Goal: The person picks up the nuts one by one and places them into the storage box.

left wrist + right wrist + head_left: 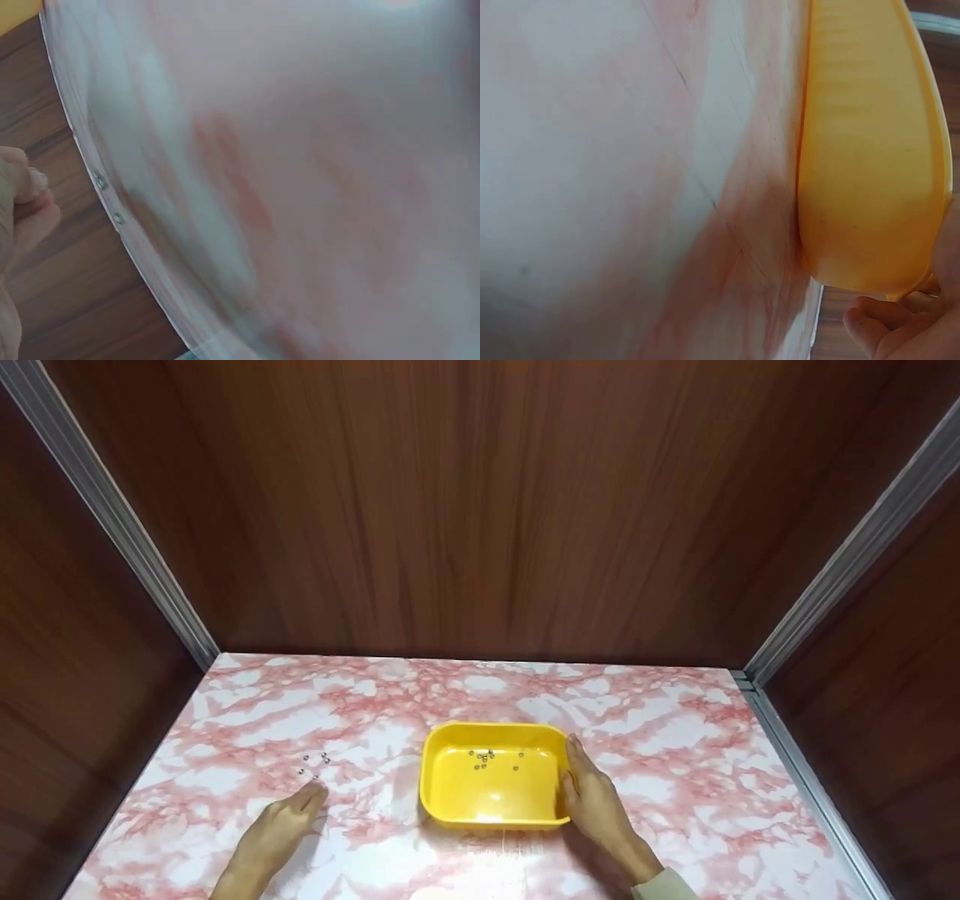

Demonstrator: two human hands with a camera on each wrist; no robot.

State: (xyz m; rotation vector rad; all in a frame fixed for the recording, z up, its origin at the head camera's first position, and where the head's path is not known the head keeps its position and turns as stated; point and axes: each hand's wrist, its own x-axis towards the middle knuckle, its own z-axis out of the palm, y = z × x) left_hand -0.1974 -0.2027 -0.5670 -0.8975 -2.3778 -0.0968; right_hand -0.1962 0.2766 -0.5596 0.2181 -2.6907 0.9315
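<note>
Toward the middle front of the table stands a yellow plastic tub, with several small shiny metal pieces on its floor. My right hand grips the tub's right wall; its fingers also show at the rim in the right wrist view, beside the tub's outer side. Several more metal pieces lie loose on the table to the left. My left hand is just in front of them, fingertips right by the nearest piece. In the left wrist view its thumb and fingers are curled together, with nothing showing between them.
The table has a red and white marbled top. Brown wood-grain panels enclose its back and sides, with grey metal rails at the corners. A rail also runs along the table's right edge.
</note>
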